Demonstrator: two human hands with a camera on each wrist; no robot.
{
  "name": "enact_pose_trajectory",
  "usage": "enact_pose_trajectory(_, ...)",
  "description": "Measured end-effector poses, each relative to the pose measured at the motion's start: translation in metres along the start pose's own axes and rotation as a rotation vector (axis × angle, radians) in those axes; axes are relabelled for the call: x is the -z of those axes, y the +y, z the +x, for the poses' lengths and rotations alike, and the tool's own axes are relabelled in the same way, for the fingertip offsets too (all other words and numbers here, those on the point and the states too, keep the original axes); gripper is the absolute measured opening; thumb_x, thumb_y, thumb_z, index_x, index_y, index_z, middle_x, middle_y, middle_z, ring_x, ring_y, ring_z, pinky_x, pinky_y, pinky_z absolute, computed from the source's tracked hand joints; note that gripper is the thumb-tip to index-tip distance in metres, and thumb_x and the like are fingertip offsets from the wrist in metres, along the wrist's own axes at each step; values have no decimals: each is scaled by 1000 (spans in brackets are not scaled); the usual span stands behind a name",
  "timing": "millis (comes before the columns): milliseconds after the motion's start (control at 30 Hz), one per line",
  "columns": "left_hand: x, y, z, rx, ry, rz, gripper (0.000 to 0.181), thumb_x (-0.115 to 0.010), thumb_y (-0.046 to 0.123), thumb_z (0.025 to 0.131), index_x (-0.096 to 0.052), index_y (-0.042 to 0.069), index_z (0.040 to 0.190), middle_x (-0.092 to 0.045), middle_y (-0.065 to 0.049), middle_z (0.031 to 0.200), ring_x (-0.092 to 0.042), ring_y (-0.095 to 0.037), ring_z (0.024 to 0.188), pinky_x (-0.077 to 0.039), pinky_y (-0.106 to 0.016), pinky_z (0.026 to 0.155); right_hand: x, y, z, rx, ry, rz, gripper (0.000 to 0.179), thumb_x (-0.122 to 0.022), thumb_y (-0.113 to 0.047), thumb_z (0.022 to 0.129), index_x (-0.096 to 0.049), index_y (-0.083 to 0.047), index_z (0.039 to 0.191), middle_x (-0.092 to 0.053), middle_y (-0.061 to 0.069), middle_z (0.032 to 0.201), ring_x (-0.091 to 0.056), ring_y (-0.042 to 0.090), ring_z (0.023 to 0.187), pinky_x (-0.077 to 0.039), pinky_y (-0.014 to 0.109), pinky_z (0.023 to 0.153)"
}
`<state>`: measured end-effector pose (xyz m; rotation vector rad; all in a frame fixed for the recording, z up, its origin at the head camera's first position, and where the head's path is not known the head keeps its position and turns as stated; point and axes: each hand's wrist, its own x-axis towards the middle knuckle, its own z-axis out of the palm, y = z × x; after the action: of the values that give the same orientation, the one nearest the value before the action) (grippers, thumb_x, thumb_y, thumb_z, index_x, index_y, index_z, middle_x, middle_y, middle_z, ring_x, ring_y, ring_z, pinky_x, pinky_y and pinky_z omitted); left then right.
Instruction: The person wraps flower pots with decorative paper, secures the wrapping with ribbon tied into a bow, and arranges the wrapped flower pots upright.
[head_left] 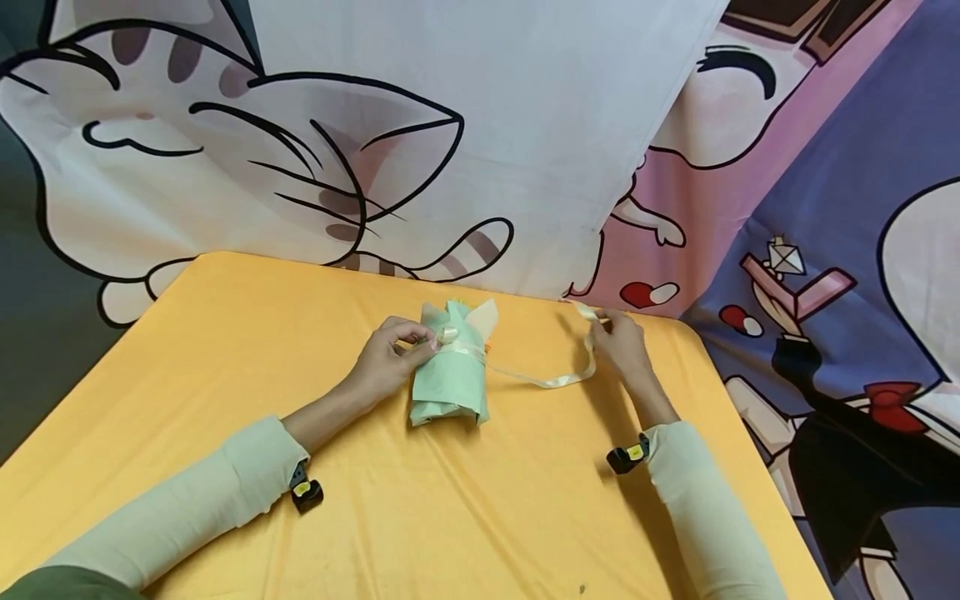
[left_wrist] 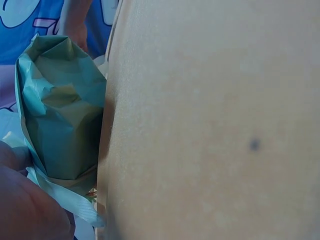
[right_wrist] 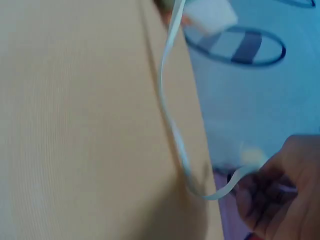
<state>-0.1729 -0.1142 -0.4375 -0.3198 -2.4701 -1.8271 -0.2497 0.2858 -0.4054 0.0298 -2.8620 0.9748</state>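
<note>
A bundle wrapped in mint-green paper (head_left: 450, 385) lies on the yellow table, its folded bottom end towards me. Round its middle runs a cream ribbon (head_left: 555, 382). At the bundle's left side my left hand (head_left: 386, 360) pinches the ribbon near a small loop. Off to the right, my right hand (head_left: 621, 340) holds the ribbon's long tail between thumb and fingers, and the slack hangs in a curve between hand and bundle. In the left wrist view the paper's creased bottom (left_wrist: 65, 115) shows beside the left hand (left_wrist: 30, 205). The right wrist view shows the right hand (right_wrist: 280, 190) gripping the ribbon.
The yellow-covered table (head_left: 337, 517) ends just behind the bundle. A cloth printed with a cartoon cat (head_left: 540, 125) hangs behind it, and a blue and pink printed cloth (head_left: 840, 192) hangs at the right. Pale pointed paper (head_left: 483, 318) sticks out of the bundle's far end.
</note>
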Motion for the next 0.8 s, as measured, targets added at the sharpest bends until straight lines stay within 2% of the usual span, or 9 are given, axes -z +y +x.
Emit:
enact_pose_trajectory(100,0,1,-1,-7,3,-3,15,-77,19,109,-82,8,118,-67,-13,128,-59,-22,116,-47,-37,99,-12,-20,-2,93,9,166,34,-57,-20,115,-75,1,135,-77,22,96,-65,10,68,-53,21,61)
enact_pose_trajectory(167,0,2,-1,-11,5,-5,14,-77,19,109,-82,8,117,-68,-13,125,-60,-21,115,-47,-37,99,-18,-35,-4,144,5,248,31,-59,-20,115,-77,0,131,-75,20,90,-65,10,66,-54,20,61)
enact_pose_trajectory(233,0,2,-2,-10,6,-7,13,-77,19,109,-82,9,117,-69,-12,122,-60,-21,114,-47,-37,98,-22,-51,-8,182,-12,315,30,-60,-19,116,-78,0,129,-74,20,91,-65,13,68,-55,19,62)
enact_pose_trajectory(400,0,3,-2,-15,10,7,13,-77,19,109,-82,9,117,-70,-11,120,-60,-19,113,-46,-36,96,-32,-90,-19,287,-38,381,28,-62,-15,116,-79,2,130,-75,22,95,-65,18,72,-54,19,62)
enact_pose_trajectory(567,0,3,-2,-21,8,22,13,-77,20,109,-82,10,117,-70,-10,119,-61,-18,111,-48,-36,96,-46,-120,-27,399,-84,323,27,-62,-14,116,-80,0,132,-78,21,99,-68,23,76,-55,24,66)
enact_pose_trajectory(700,1,3,-2,-15,13,29,15,-78,21,109,-83,11,119,-70,-10,119,-61,-19,110,-48,-37,97,-60,-135,-30,519,-125,173,29,-62,-18,117,-80,-6,136,-80,15,110,-69,21,83,-56,29,72)
enact_pose_trajectory(800,0,4,-3,-11,29,40,17,-79,22,108,-84,11,120,-69,-11,119,-60,-21,109,-48,-38,98,-71,-141,-30,588,-138,82,30,-62,-18,116,-80,-6,137,-78,10,106,-66,19,83,-54,31,71)
